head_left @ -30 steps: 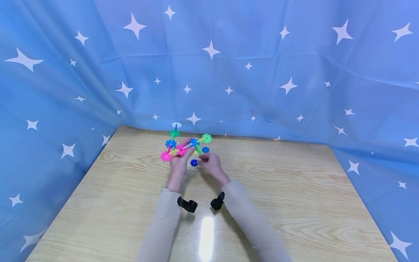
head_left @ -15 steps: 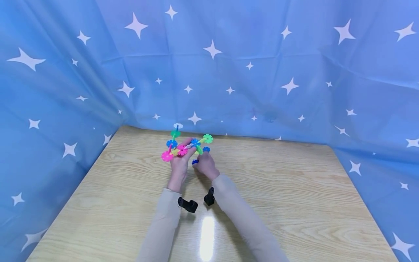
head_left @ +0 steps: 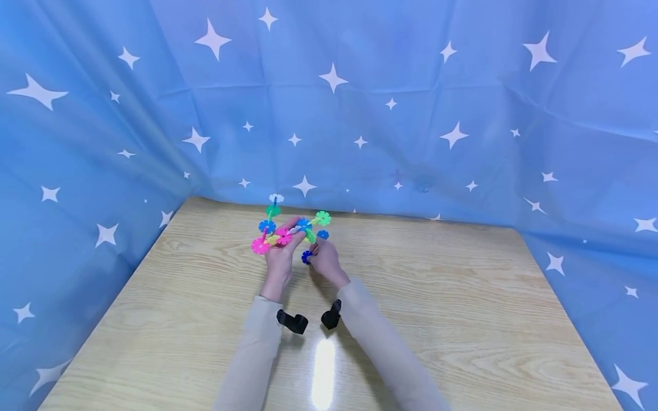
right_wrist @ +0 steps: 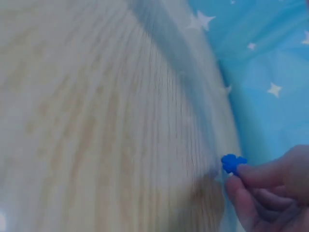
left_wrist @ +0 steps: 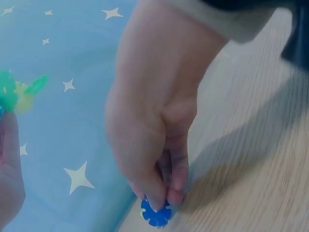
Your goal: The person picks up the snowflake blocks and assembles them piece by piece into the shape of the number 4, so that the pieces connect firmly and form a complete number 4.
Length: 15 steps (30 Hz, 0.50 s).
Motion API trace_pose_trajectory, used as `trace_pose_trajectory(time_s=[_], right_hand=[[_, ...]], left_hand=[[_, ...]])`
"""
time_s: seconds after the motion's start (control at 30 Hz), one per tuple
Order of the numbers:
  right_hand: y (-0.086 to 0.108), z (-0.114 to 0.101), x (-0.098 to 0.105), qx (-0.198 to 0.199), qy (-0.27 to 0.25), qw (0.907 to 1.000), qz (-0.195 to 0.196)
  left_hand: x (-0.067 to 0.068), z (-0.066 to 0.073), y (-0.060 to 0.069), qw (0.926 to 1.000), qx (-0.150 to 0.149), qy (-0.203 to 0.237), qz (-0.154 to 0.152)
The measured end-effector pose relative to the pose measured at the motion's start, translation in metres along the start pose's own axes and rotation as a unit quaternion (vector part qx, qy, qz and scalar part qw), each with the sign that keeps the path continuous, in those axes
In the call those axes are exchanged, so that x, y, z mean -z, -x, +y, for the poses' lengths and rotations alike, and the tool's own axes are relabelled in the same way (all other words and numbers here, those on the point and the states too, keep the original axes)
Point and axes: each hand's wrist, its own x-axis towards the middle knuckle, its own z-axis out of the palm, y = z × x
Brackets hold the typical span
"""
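Observation:
My left hand (head_left: 280, 260) holds a chain of joined, notched plastic snowflake discs near the table's back edge. Among its pieces are a pink disc (head_left: 260, 246), a green disc (head_left: 273, 210), a white disc (head_left: 276, 198), a blue disc (head_left: 304, 225) and a light green disc (head_left: 323, 218). Beside it, my right hand (head_left: 326, 262) pinches a dark blue disc (head_left: 307, 257), its notched edge showing below the fingertips in the left wrist view (left_wrist: 157, 215). A smaller-looking blue disc (head_left: 323, 234) shows just behind the right hand; whether it joins the chain I cannot tell.
A wooden table (head_left: 462, 319) lies under both hands. Blue cloth with white stars (head_left: 401, 68) hangs behind and at both sides. Black camera mounts (head_left: 293, 322) sit on both sleeves. Light glares on the table's front part (head_left: 323, 374).
My right hand has moved left toward the chain, briefly covering part of the dark blue disc, then drawn back slightly. My left hand and the chain have barely shifted.

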Motion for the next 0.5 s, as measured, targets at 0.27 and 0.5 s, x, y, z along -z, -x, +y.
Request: trace_pose_trajectory(time_s=[0.27, 0.5], right_hand=[[0.019, 0.001, 0.017, -0.024, -0.182, 0.983, 0.008], [0.042, -0.013, 0.042, -0.036, -0.279, 0.9594, 0.019]], left_hand=[[0.002, -0.001, -0.001, 0.9999, 0.011, -0.005, 0.006], [0.002, -0.004, -0.002, 0.9999, -0.001, -0.01, 0.009]])
